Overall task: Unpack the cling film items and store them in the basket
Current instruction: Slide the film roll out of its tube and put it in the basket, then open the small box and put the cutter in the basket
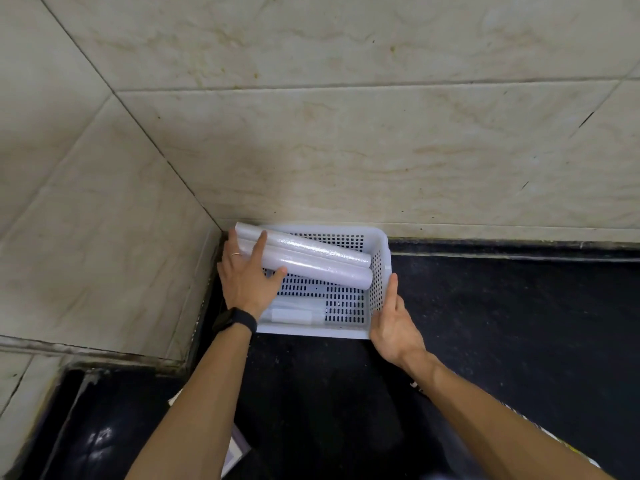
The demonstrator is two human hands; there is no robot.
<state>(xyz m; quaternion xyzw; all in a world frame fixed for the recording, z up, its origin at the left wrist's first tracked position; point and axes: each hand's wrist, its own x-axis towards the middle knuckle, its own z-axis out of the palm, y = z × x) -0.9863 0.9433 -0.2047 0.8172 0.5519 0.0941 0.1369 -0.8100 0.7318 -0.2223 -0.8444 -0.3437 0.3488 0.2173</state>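
Note:
A white perforated plastic basket (379,271) stands on the black counter, pushed into the corner of the tiled walls. Two cling film rolls (322,261) lie slanted in it, their left ends resting over the basket's left rim. A flat white cutter-like piece (298,315) lies along the basket's near wall. My left hand (247,275) is spread over the left ends of the rolls, fingers apart, a ring on one finger and a black band on the wrist. My right hand (393,320) lies flat against the basket's outer right wall, holding nothing.
The black counter (502,323) stretches to the right of the basket. Beige marbled wall tiles (346,133) rise behind and to the left. Bits of packaging (235,448) show under my forearms near the bottom edge. A dark recess (79,427) lies at the bottom left.

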